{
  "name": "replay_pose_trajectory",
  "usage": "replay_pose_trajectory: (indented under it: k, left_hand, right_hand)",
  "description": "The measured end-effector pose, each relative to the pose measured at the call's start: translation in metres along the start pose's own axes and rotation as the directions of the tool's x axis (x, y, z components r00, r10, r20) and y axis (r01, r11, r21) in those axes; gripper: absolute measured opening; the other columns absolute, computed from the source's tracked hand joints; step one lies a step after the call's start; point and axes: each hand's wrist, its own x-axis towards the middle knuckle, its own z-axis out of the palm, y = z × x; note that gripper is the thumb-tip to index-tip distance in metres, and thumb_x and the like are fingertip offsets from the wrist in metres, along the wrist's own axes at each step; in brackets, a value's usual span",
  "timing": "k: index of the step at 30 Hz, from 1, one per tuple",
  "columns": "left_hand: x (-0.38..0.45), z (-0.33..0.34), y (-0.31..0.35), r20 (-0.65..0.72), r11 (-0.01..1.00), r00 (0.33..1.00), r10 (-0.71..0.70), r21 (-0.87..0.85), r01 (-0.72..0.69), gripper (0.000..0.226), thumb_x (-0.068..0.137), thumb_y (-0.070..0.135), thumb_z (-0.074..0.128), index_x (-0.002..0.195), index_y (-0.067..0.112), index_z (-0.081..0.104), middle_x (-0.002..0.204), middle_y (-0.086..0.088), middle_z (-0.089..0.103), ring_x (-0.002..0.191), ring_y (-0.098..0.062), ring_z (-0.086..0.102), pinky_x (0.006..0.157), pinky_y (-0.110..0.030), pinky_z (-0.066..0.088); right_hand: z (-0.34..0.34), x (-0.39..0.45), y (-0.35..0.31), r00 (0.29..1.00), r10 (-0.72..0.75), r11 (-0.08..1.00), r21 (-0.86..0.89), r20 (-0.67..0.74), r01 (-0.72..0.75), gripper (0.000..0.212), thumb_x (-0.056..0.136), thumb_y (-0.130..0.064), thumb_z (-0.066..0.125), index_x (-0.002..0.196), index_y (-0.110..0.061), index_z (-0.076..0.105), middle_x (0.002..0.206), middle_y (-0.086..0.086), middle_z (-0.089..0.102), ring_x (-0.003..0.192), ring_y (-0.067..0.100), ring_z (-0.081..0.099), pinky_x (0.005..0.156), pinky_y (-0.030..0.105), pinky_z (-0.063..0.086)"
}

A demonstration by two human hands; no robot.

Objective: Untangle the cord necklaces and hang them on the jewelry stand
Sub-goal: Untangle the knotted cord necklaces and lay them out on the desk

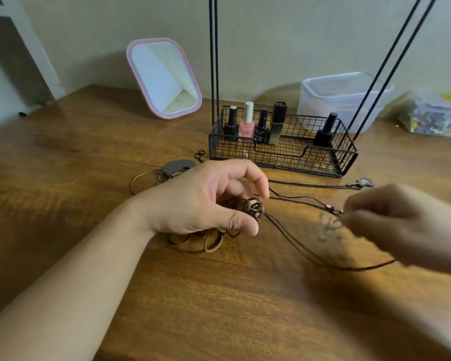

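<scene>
My left hand [208,199] hovers over the wooden table [89,165] and grips a tangled bundle of brown cord necklaces [253,208] between thumb and fingers. Thin dark cords [297,241] run from the bundle to my right hand [401,225], which is blurred and pinches the cord near a small metal clasp [332,209]. Tan leather loops [208,242] lie under my left hand. Another dark cord with a metal pendant [359,183] lies in front of the jewelry stand. The jewelry stand [279,149] is a black wire basket with tall black rods [214,61] rising out of view.
Several nail polish bottles [246,123] stand in the wire basket. A pink-framed mirror [164,76] leans at the back, a clear plastic box [341,97] sits behind the stand, and a bag of small items [432,115] lies at far right. A grey disc [177,166] lies left of the stand.
</scene>
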Motion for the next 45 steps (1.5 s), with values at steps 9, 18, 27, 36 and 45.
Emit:
replay_pose_trajectory:
  k: [9,18,27,36,45]
  left_hand:
    - [-0.001,0.005,0.006,-0.012,0.999,0.999,0.034,-0.026,-0.035,0.038,0.065,0.014,0.083,0.092,0.023,0.058,0.073,0.005,0.071,0.068,-0.004,0.064,0.065,-0.014,0.049]
    - [0.001,0.004,0.002,-0.092,0.992,0.99,0.108,-0.048,-0.113,0.033,0.066,0.022,0.087,0.083,0.03,0.061,0.071,0.0,0.068,0.065,-0.014,0.063,0.06,-0.019,0.05]
    - [-0.001,0.001,-0.003,-0.037,0.968,0.979,0.201,-0.146,-0.205,0.012,0.094,0.006,0.055,0.101,0.008,0.065,0.074,-0.003,0.066,0.067,-0.011,0.066,0.065,-0.019,0.051]
    - [0.001,-0.002,-0.006,-0.114,0.946,0.95,0.29,-0.119,-0.303,0.014,0.092,0.005,0.054,0.093,0.014,0.065,0.07,-0.001,0.059,0.064,-0.012,0.056,0.065,-0.022,0.047]
    - [-0.002,0.007,-0.002,-0.126,0.919,0.917,0.378,0.17,-0.356,0.028,0.075,0.032,0.073,0.075,0.012,0.054,0.075,-0.007,0.053,0.074,-0.029,0.051,0.069,-0.044,0.043]
  right_hand:
    - [0.049,0.017,-0.022,0.883,-0.248,0.967,-0.147,-0.399,0.206,0.033,0.083,-0.056,0.056,0.099,-0.033,0.074,0.098,-0.02,0.067,0.093,0.001,0.063,0.079,0.024,0.052]
    - [0.06,0.023,-0.037,0.967,-0.142,0.629,0.735,-0.209,0.252,0.013,0.082,-0.028,0.071,0.09,-0.018,0.075,0.066,-0.003,0.065,0.059,0.01,0.058,0.058,0.021,0.047]
    - [0.057,0.016,-0.043,0.954,-0.085,0.628,0.728,-0.286,0.275,0.019,0.084,-0.032,0.064,0.085,-0.015,0.074,0.051,-0.008,0.041,0.046,0.009,0.026,0.042,0.018,0.021]
    - [0.055,0.013,-0.048,0.96,-0.115,0.622,0.734,-0.256,0.271,0.02,0.078,-0.03,0.07,0.08,-0.011,0.074,0.049,-0.007,0.047,0.043,0.0,0.031,0.042,0.01,0.027]
    - [0.057,0.015,-0.047,0.957,-0.012,0.58,0.778,-0.291,0.244,0.021,0.074,-0.037,0.074,0.078,-0.016,0.077,0.046,-0.008,0.037,0.042,0.008,0.024,0.041,0.017,0.023]
